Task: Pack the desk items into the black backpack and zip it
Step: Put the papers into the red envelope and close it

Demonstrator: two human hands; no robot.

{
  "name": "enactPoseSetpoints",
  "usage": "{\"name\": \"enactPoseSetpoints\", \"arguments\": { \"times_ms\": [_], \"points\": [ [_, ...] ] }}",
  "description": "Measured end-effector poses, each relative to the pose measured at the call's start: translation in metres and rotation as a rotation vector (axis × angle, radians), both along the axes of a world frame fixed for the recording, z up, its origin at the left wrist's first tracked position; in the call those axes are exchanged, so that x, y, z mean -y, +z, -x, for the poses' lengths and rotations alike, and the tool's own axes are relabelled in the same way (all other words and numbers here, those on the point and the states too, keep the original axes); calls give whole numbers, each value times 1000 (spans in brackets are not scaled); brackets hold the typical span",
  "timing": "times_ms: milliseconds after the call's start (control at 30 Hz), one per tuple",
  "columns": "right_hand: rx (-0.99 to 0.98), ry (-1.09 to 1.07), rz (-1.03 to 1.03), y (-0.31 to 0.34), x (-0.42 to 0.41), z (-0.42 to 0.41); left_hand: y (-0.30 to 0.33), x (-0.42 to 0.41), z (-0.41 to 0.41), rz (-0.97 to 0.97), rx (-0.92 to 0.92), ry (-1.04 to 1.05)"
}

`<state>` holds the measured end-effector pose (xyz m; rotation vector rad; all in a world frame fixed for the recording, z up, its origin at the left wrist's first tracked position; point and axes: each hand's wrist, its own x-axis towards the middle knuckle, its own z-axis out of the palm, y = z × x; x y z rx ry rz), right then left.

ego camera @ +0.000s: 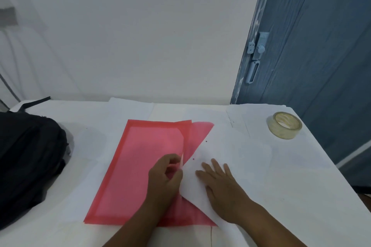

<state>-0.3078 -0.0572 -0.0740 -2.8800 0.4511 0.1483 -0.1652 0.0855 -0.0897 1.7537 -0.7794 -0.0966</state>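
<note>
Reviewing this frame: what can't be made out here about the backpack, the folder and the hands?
Head view only:
- Black backpack: cut off by the left edge; whether its zip is open cannot be told.
- Red folder: its right part is covered by the white sheet and both hands; contents unseen.
- Left hand: curled at the folder's flap edge; exact pinch blurred.
- Right hand: flat on the sheet.

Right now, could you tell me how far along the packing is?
Nothing visibly packed. The left hand pinches the translucent red plastic folder open while the right hand presses flat on white paper sheets. The clear tape roll remains out; the black backpack awaits filling and zipping.
</note>
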Motion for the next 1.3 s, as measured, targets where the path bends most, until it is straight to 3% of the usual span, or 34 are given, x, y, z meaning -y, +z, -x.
{"name": "enactPoseSetpoints", "arguments": {
  "times_ms": [233,500,667,867,1067,1200,1300],
  "points": [
    [87,8,-215,-6,-3,-5,-1,-1,-1,10,86,63],
    [3,255,-190,1,-11,-20,0,-1,0,34,87,28],
    [-49,86,-70,4,-8,-16,8,2,0,16,184,-16],
    [82,229,-307,8,-15,-26,24,15,9,-101,283,-119],
    [144,-53,25,5,2,-20,15,19,12,-146,148,16],
    [-23,-109,22,1,7,-15,10,25,22,-105,36,56],
    [56,-122,-155,-6,-4,-25,9,29,28,-71,-41,59]
  ]
}}
